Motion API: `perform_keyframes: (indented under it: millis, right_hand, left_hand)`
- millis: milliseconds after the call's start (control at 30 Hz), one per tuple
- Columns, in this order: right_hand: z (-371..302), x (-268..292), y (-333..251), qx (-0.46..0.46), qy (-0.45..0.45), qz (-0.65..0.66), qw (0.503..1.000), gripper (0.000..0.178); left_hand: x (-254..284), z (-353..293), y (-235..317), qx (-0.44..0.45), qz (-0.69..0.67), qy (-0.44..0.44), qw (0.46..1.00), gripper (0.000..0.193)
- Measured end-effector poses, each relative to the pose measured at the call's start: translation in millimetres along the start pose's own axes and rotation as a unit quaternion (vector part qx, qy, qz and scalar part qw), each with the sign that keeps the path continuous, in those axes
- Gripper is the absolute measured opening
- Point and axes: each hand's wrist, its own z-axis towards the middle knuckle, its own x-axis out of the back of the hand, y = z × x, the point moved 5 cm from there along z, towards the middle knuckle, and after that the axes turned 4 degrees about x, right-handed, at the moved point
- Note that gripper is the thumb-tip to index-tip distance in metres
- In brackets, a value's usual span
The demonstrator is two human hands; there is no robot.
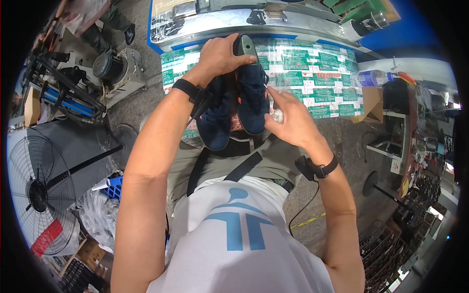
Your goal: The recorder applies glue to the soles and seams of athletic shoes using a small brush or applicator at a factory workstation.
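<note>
Two dark navy shoes lie side by side at the front edge of the bench, toes toward me. My left hand [227, 56] is closed on the heel of the right-hand shoe [251, 105], with the thumb across its grey insole. Beside it, the left-hand shoe [215, 124] lies partly under my left wrist. My right hand [292, 117] is closed round a slim tool with a pale rounded end [278, 116]; its exact kind is hidden by the fingers. The thin tip reaches the side of the right-hand shoe near the laces.
Green-and-white printed tape covers the bench front [317, 88]. A metal machine bed [220, 24] runs behind it. To the right are a plastic bottle [373, 78] and a cardboard box [373, 105]. A standing fan [39, 195] and a motor [110, 66] stand left.
</note>
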Motion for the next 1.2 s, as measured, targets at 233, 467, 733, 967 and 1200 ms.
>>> perform_keyframes:
  millis: [233, 467, 733, 967, 1200]
  right_hand:
    - [-12.0, -7.9, -44.2, 0.073, 0.011, -0.227, 0.971, 0.076]
    - [-17.7, -6.4, -45.1, 0.036, -0.003, -0.176, 0.984, 0.077]
    - [-5.2, -6.1, -48.4, 0.024, -0.003, -0.210, 0.977, 0.075]
    - [-10.4, -1.3, -41.5, -0.062, -0.038, -0.205, 0.976, 0.079]
    - [-17.1, 36.0, -20.7, -0.102, 0.008, 0.005, 0.995, 0.059]
  left_hand:
    - [2.8, -1.1, 1.9, 0.011, -0.013, -0.006, 1.000, 0.106]
    - [1.9, -1.6, 9.8, -0.026, -0.015, 0.028, 0.999, 0.101]
    - [2.2, -9.6, 3.4, -0.009, -0.030, 0.036, 0.999, 0.101]
    - [-8.6, -3.0, 5.7, -0.009, -0.016, 0.011, 1.000, 0.101]
    - [-8.5, -7.9, 5.3, -0.039, -0.050, 0.036, 0.997, 0.094]
